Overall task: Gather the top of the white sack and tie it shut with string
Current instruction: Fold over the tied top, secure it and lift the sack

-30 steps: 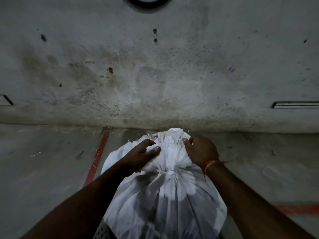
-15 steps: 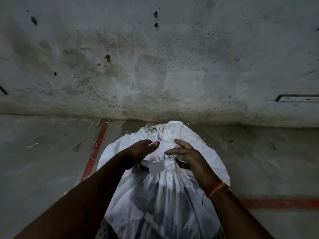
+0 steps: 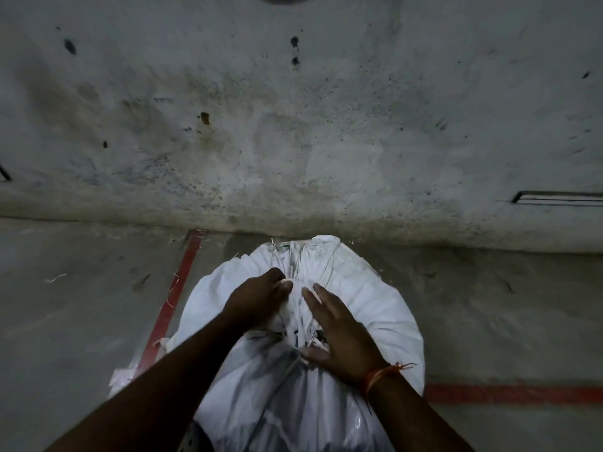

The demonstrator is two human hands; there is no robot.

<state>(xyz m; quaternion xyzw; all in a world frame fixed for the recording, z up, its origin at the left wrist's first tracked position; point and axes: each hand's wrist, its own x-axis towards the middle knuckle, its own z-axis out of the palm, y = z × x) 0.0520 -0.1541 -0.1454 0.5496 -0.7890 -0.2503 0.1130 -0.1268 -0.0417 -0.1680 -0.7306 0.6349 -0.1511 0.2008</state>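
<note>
While only the head view is to hand, it shows the white sack [image 3: 365, 308] standing on the concrete floor [image 3: 81, 305] at about six o'clock in the picture, hard up near the foot of the stained wall [image 3: 293, 141], with its top drawn into a bunched neck [image 3: 298, 327] at the middle. At ten o'clock of that neck the left hand [image 3: 257, 300] is curled closed over the gathered cloth, fingers pressed together on the folds. At four o'clock the right hand [image 3: 339, 337] lies flat with its fingers spread along the neck, thumb tucked in low against the pinch point; whether it pinches anything there I cannot tell. A red thread band [image 3: 380, 376] sits on the right wrist. To do this step well, I judge the left hand should keep the bunch squeezed tight and twisted while the right pulls the tie snug low on the neck, below the loose frill, so it cannot slip off upward. Thin pale strands show at the neck, but in this dim light they cannot be told apart from frayed sack fibre, so the string itself is not clear. The sack's base is cut off at the lower edge, and red floor lines [image 3: 182, 288] pass behind it.
</note>
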